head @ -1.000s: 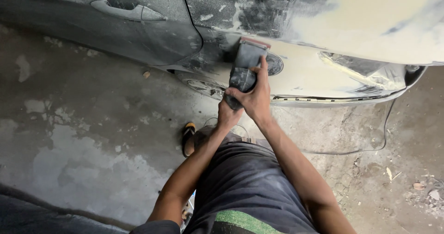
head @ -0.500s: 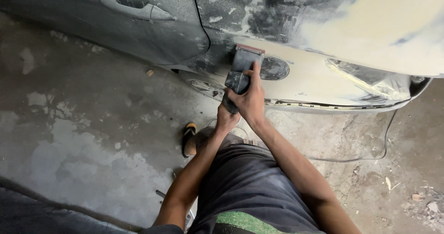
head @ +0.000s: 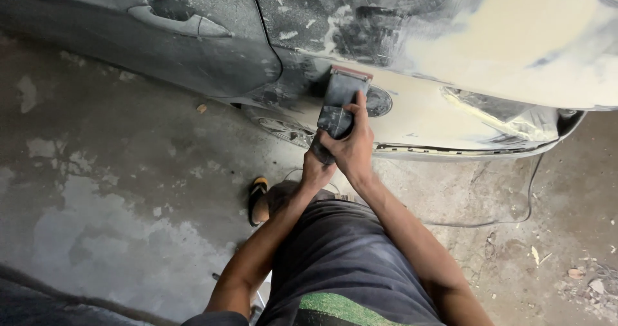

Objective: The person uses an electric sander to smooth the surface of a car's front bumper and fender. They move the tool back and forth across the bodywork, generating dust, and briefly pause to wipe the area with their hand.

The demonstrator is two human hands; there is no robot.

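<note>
The sanding block [head: 341, 100] lies flat on the car panel [head: 450, 100], right of the door handle [head: 183, 24]. The right hand [head: 351, 149] is on it, the left hand [head: 315, 168] just below. A cable [head: 515, 203] lies on the floor [head: 96, 203] to the right.

No packages, labels, signs or screens show anywhere in this view. Nothing printed on any surface.

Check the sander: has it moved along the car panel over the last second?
Cannot tell. The sander sits just left of the round fuel flap in every frame; only the camera view shifts, with both hands gripping it.
</note>
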